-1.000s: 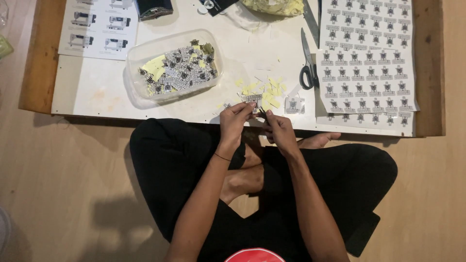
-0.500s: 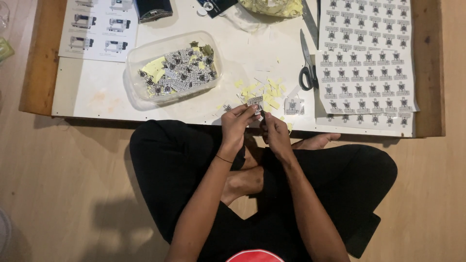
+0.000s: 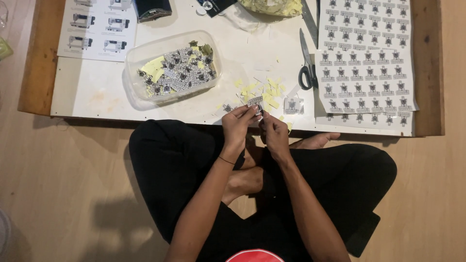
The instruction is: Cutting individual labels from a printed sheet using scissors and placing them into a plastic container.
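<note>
Seated cross-legged on a wooden floor (image 3: pixel 63 184) in black trousers (image 3: pixel 179 170), at the near edge of a low white tabletop (image 3: pixel 97 90). Left hand (image 3: pixel 238 127) and right hand (image 3: pixel 275 133) raised close together just over that edge, fingertips pinched narrow on one small black-and-white sticker (image 3: pixel 255 102), held between both hands; thin dark band (image 3: pixel 226 160) around the left wrist. Just beyond the hands, toward 12 o'clock, a scatter of yellow backing scraps (image 3: pixel 262 90) on the tabletop, with another small cut sticker piece (image 3: pixel 292 105) lying at about 2 o'clock from the fingertips. Farther at 1 o'clock, black-handled scissors (image 3: pixel 307 60), closed, blades pointing away. At 10 o'clock, a clear plastic tub (image 3: pixel 141 92) holding many cut stickers and some yellow bits. At 2 o'clock, well apart from the hands, a large printed sticker sheet (image 3: pixel 366 53) with rows of the same black design, its near rows partly cut away. Farthest off, at 11 o'clock, a paper sheet with pictures of sewing machines (image 3: pixel 97 29); at 12 o'clock, a heap of yellow backing paper (image 3: pixel 272 7) at the far edge, beside a dark object too cropped to identify.
</note>
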